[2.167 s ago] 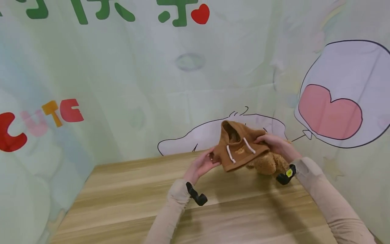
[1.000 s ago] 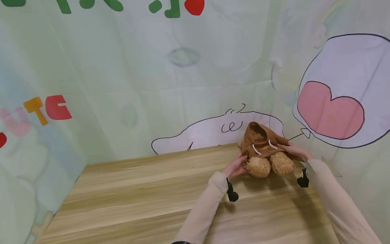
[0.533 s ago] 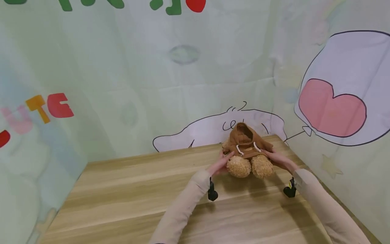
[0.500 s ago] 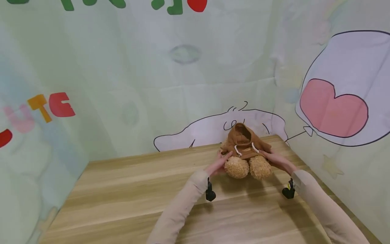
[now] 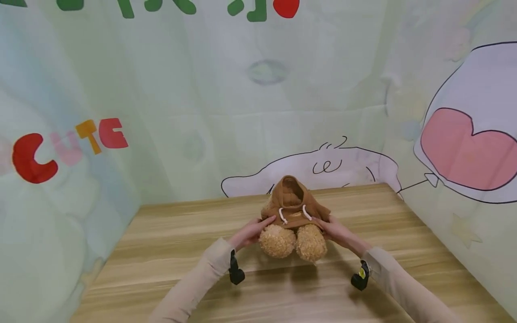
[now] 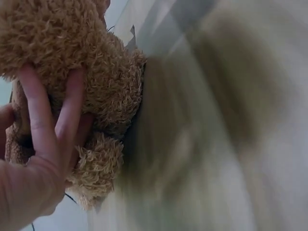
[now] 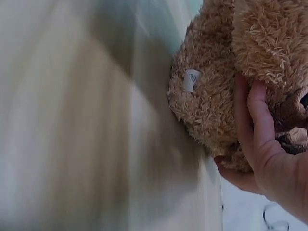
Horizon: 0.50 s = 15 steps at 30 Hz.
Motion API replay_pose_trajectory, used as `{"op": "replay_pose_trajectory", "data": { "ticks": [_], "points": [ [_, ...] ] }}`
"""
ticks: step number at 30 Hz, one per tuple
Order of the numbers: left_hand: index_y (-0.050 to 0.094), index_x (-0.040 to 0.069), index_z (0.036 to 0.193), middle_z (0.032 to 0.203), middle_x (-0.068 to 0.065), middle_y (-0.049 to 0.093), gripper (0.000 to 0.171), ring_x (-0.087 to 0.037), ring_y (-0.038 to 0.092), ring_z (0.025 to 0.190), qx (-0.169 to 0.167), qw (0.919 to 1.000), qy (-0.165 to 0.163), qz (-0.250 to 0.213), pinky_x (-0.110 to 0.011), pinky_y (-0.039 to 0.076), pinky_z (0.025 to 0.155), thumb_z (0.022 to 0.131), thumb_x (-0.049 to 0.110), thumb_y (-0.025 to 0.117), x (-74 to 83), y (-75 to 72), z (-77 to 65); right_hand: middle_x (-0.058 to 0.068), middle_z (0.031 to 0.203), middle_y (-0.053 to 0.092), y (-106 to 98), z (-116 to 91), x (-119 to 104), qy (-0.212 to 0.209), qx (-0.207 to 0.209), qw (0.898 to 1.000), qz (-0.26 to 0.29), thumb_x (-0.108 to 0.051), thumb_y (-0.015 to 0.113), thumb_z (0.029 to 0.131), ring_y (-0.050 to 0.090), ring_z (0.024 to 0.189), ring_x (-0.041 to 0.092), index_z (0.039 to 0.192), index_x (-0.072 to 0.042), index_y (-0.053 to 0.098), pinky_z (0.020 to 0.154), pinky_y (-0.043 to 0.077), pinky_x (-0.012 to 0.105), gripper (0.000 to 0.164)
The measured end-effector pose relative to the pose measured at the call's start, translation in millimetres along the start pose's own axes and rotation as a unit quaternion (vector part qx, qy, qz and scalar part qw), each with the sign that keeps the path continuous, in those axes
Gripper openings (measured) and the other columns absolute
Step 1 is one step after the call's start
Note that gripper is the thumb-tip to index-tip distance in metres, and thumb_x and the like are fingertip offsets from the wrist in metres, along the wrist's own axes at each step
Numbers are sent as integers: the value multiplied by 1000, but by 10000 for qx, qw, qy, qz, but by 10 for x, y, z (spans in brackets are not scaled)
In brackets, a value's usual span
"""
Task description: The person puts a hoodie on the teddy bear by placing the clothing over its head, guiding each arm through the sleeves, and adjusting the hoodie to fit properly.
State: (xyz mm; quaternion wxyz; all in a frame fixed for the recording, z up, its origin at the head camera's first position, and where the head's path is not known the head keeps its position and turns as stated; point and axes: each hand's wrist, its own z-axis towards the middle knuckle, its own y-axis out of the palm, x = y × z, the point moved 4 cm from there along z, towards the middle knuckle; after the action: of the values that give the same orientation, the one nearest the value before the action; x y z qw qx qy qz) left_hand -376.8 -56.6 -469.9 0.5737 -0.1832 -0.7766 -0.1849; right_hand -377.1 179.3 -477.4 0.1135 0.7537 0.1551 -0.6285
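Observation:
A curly-furred brown plush toy (image 5: 277, 241) is held just over the table, its two round legs facing me. The small brown hoodie (image 5: 298, 219) with white drawstrings covers its front, and the open hood shows no head. My left hand (image 5: 248, 233) grips the toy's left side, thumb on the hoodie's hem; in the left wrist view its fingers (image 6: 43, 125) press into the fur. From the other side my right hand (image 5: 341, 234) grips toy and hem together. In the right wrist view, its fingers (image 7: 262, 118) curl under the fur near a white tag (image 7: 191, 80). The toy's head is hidden.
The wood-grain table (image 5: 181, 255) extends on both sides and in front of the toy. Behind it hangs a printed backdrop (image 5: 194, 89) with letters and a balloon. Each wrist carries a small black camera mount (image 5: 236, 271).
Earlier the hoodie was held up at the right with the toy partly behind it. It then came over the toy's front, the left hand joined at the side, and both moved left and nearer.

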Motion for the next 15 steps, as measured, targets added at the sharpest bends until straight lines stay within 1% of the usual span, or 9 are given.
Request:
{"op": "replay_pose_trajectory", "data": {
  "ticks": [1, 4, 7, 8, 10, 12, 13, 14, 15],
  "points": [
    [48, -1, 107, 75, 6, 57, 43, -2, 56, 64, 38, 9999, -3, 96, -18, 47, 58, 91, 38, 45, -13, -29, -78, -4, 90, 55, 64, -18, 10, 22, -56, 10000, 24, -34, 49, 90, 58, 73, 4, 128, 6, 29, 65, 49, 21, 59],
    [49, 1, 104, 74, 7, 58, 41, -2, 57, 63, 21, 9999, -16, 147, -19, 47, 57, 91, 39, 45, -51, -78, -289, -4, 88, 57, 227, -79, 24, 77, -207, 9997, 63, -36, 52, 89, 59, 70, 4, 124, 6, 34, 64, 50, 22, 58],
    [46, -2, 112, 83, 3, 59, 49, -4, 59, 69, 92, 9998, -52, 192, -22, 49, 61, 90, 42, 46, -88, -90, -452, -3, 87, 58, 339, -151, 21, 64, -350, 9994, 48, -36, 52, 88, 59, 67, 4, 123, 7, 36, 63, 50, 23, 58],
    [42, -3, 118, 89, 1, 60, 55, -7, 61, 75, 120, 9997, -81, 172, -24, 51, 65, 89, 43, 47, -101, -87, -492, -2, 88, 58, 365, -173, 19, 41, -385, 9992, 37, -36, 52, 88, 60, 68, 5, 124, 7, 34, 63, 50, 24, 59],
    [37, -5, 124, 92, -1, 59, 64, -8, 61, 76, 263, 9992, -150, 277, -25, 51, 66, 88, 46, 47, -120, -85, -555, 2, 94, 58, 397, -215, 14, 4, -384, 9992, -84, -34, 50, 90, 61, 70, 7, 128, 8, 30, 64, 51, 26, 61],
    [30, -7, 129, 90, -2, 58, 73, -7, 60, 71, 459, 9977, -234, 448, -25, 51, 64, 86, 50, 47, -135, -93, -598, 10, 97, 59, 396, -242, 10, 26, -172, 9990, -410, -34, 50, 90, 62, 73, 9, 130, 9, 29, 65, 52, 28, 62],
    [29, -6, 130, 85, -1, 57, 75, -5, 58, 65, 612, 9962, -302, 535, -24, 50, 60, 85, 52, 47, -136, -104, -612, 14, 101, 58, 390, -248, 1, 28, -33, 9979, -644, -33, 50, 90, 63, 75, 12, 130, 9, 29, 67, 53, 30, 62],
    [30, -6, 130, 82, -1, 56, 76, -5, 55, 61, 775, 9943, -338, 642, -24, 49, 56, 85, 53, 48, -131, -121, -622, 20, 107, 56, 379, -251, -13, 15, 140, 9957, -915, -34, 50, 90, 63, 79, 16, 131, 9, 28, 68, 53, 33, 64],
    [30, -5, 130, 81, -1, 55, 75, -5, 53, 58, 960, 9918, -353, 767, -24, 47, 53, 84, 53, 48, -121, -143, -629, 25, 114, 52, 368, -255, -37, 11, 333, 9914, -1266, -35, 51, 89, 63, 86, 22, 132, 9, 28, 72, 52, 36, 66]
  ]
}}
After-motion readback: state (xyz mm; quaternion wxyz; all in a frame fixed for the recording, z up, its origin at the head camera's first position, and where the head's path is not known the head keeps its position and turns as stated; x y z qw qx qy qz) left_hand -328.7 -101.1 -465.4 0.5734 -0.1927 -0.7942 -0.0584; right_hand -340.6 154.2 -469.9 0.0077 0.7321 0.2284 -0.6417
